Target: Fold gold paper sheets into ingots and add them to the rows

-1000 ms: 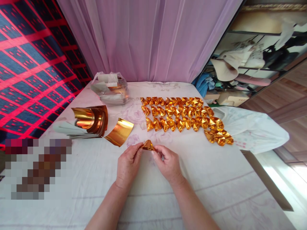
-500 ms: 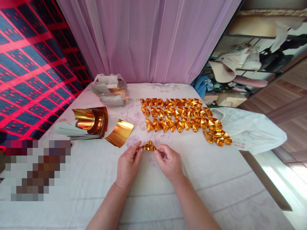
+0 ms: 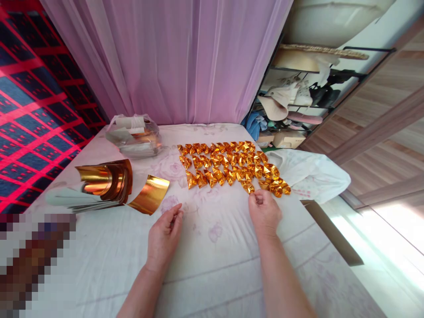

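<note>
My right hand (image 3: 264,213) is closed, pinching the near corner of a folded gold paper ingot (image 3: 247,188) at the front edge of the rows. Other folded gold ingots (image 3: 218,175) lie side by side in several rows on the cloth. My left hand (image 3: 164,232) rests low over the cloth, loosely curled with its fingers apart and nothing in it. Closest to it is a flat, slightly curved sheet of gold foil paper (image 3: 150,194). Left of that sheet stands a curled stack of gold foil paper (image 3: 124,179).
A clear plastic bag (image 3: 134,137) of paper stands at the back left. Beyond the ingots, a white plastic bag (image 3: 318,174) hangs over the table's right edge. The floral cloth (image 3: 212,260) covers the table. A purple curtain (image 3: 172,62) borders the back, and shelves (image 3: 298,88) stand at right.
My right hand has carried the ingot from between both hands to the right, up against the rows. My left hand has let go of it. The view has turned to the right.
</note>
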The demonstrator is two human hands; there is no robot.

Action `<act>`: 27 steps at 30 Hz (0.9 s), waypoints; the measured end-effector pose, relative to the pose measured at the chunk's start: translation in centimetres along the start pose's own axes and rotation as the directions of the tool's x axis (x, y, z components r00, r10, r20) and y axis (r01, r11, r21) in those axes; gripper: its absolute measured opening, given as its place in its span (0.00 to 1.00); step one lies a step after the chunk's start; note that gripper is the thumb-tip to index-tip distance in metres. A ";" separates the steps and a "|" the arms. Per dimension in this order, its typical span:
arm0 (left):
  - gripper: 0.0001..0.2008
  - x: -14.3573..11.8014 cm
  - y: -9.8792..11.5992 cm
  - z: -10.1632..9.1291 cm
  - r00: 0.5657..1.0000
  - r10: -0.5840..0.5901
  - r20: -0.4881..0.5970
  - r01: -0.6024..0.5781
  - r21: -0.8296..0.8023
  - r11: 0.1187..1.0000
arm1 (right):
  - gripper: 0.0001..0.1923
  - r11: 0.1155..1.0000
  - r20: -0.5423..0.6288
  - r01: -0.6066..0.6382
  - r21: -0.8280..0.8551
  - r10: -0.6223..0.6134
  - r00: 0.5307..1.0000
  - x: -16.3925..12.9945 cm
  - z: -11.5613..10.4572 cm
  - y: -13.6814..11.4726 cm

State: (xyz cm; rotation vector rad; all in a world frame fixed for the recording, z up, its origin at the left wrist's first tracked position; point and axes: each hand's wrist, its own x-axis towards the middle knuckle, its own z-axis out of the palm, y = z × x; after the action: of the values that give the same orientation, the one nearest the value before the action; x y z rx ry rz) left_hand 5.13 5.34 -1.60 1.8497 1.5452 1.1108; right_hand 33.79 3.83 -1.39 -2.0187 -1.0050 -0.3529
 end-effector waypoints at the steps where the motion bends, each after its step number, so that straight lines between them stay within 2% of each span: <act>1: 0.16 0.0 0.0 0.0 1.000 0.002 -0.001 -0.002 0.005 1.000 | 0.05 0.999 0.005 -0.023 -0.032 0.023 1.000 0.3 -0.2 0.5; 6: 0.16 0.1 0.0 -0.1 1.000 0.014 -0.003 -0.014 0.023 1.000 | 0.06 0.987 0.071 -0.053 -0.150 0.064 0.995 0.9 -1.0 1.8; 17: 0.18 0.3 0.1 -0.1 1.000 -0.014 0.011 0.014 0.015 1.000 | 0.05 0.945 0.154 -0.145 -0.293 0.197 0.968 1.2 -1.7 1.2; 27: 0.18 0.3 -0.2 0.0 1.000 -0.022 0.013 0.021 0.010 1.000 | 0.04 0.930 0.137 -0.193 -0.313 0.246 0.960 1.4 -1.7 1.0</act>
State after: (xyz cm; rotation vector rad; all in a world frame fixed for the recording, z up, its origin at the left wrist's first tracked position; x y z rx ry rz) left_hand 5.01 5.66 -1.67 1.8387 1.5618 1.0815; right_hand 35.67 2.86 -0.14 -2.4456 -0.8546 -0.2177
